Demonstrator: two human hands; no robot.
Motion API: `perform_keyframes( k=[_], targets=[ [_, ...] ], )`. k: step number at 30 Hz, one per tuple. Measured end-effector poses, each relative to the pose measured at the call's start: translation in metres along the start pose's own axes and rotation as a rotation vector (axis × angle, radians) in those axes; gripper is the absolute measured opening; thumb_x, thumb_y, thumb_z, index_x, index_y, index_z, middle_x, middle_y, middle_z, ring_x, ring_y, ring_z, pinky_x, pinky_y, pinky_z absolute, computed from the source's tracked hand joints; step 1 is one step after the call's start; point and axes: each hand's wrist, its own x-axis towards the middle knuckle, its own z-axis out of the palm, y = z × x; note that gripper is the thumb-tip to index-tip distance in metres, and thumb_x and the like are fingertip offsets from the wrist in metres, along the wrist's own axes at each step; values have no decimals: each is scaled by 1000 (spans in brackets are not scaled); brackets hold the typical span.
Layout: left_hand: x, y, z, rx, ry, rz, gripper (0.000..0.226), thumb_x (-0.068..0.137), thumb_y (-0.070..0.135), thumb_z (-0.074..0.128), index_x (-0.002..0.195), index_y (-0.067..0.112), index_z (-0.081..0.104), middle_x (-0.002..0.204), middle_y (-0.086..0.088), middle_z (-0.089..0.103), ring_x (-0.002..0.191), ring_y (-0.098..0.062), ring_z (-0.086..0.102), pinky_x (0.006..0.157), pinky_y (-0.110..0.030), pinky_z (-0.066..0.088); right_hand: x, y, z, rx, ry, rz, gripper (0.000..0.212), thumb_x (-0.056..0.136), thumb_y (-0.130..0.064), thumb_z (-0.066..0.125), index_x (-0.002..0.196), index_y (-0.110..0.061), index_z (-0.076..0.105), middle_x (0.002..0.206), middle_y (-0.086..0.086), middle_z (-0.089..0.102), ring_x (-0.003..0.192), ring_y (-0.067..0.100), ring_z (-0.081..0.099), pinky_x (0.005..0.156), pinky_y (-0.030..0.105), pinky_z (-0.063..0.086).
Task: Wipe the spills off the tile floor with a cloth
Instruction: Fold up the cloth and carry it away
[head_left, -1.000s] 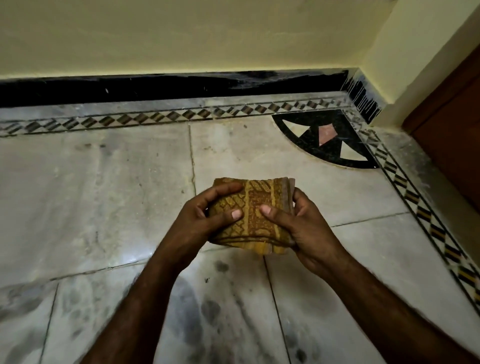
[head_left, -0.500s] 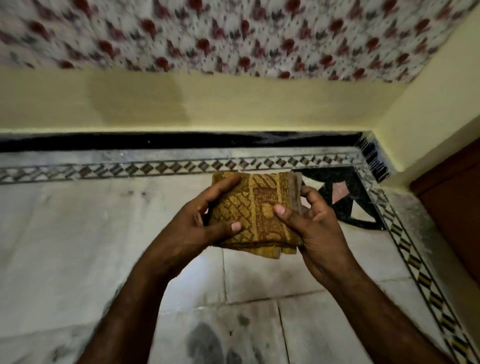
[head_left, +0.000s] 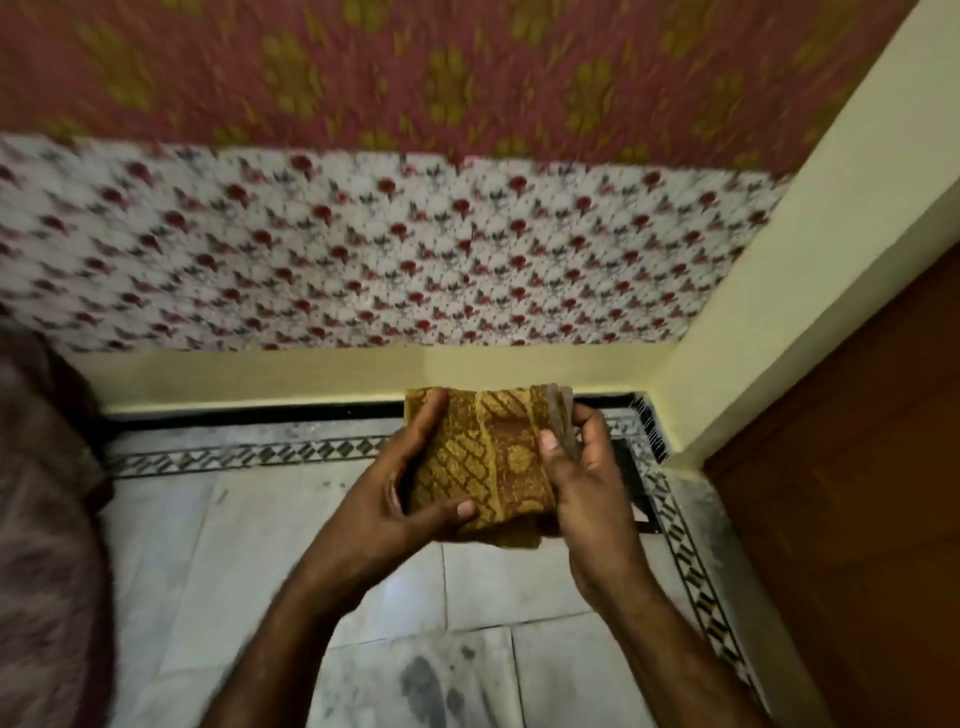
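Note:
A folded mustard-yellow patterned cloth (head_left: 488, 457) is held up in the air in front of me, well above the floor. My left hand (head_left: 400, 499) grips its left side and lower edge, thumb across the front. My right hand (head_left: 582, 483) clasps its right side, fingers wrapped around the folded layers. Below, on the pale marble tile floor (head_left: 260, 561), dark grey smudged spills (head_left: 426, 686) lie near the bottom edge between my forearms.
A yellow wall with a black skirting (head_left: 249, 410) bounds the floor ahead. Floral fabric (head_left: 363, 260) hangs on the wall above. A brown wooden door (head_left: 852, 499) stands at the right. A dark blurred shape (head_left: 41, 519) fills the left edge. A patterned tile border (head_left: 249, 454) runs along the walls.
The view has tilted upward, bringing the hanging fabrics into sight and pushing the floor spills low in the frame. Both hands keep hold of the cloth and have raised it.

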Motion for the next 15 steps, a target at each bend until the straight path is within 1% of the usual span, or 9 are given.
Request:
perform_keyframes(
  k=[3,6,7,8,10,11,12,14,15],
  targets=[
    [-50,77,26,-3,-6,-19,94,71,25,88,143,61,39,145,39,44,131,-3,55,93,-31,58,-49,-72,-13,-178,54,-77,27,108,-22,50,116,-47,52,109,-24,66,98,2,67,89,37,57],
    [-100,147,56,7,-7,-27,97,72,24,89,143,63,35,143,36,44,114,-4,65,72,-25,57,-94,-131,-32,-265,82,-135,22,108,-22,50,123,-37,51,102,-25,62,95,3,63,80,29,53],
    [-117,166,66,19,-2,-23,99,72,22,89,143,63,33,140,36,44,106,-4,68,67,-24,56,-109,-150,-39,-267,80,-141,21,108,-22,50,125,-34,53,100,-23,63,95,7,65,81,31,54],
    [-129,180,74,30,9,-17,100,74,19,88,145,61,31,138,38,43,101,-4,69,65,-25,54,-119,-165,-45,-257,77,-137,20,107,-24,52,125,-32,54,99,-19,66,96,12,67,84,36,57],
    [-159,199,89,36,34,5,101,77,13,86,146,60,29,135,43,40,97,-2,69,63,-24,54,-149,-192,-57,-216,33,-124,18,103,-35,59,121,-37,57,100,-10,73,98,19,71,90,50,59],
    [-172,206,95,32,39,20,103,75,14,88,146,60,29,134,45,39,96,-1,69,63,-24,54,-162,-202,-64,-160,0,-120,22,98,-41,65,119,-40,58,102,-9,75,100,19,72,91,52,60],
    [-188,214,100,29,35,32,104,71,17,89,146,61,31,136,44,40,95,-1,69,62,-24,54,-180,-214,-72,-88,-49,-118,33,91,-43,76,119,-43,59,107,-13,76,104,16,73,92,50,61],
    [-217,225,105,9,26,42,107,64,21,88,147,59,32,143,32,44,90,-4,70,61,-25,53,-213,-230,-88,25,-185,-102,70,72,-38,94,129,-52,56,126,-18,70,116,12,70,94,45,62],
    [-232,229,107,1,22,45,109,61,24,89,148,57,33,144,27,45,90,-5,70,60,-25,53,-231,-236,-94,51,-243,-101,86,65,-33,99,135,-56,53,138,-16,64,122,14,67,96,48,61]
  ],
)
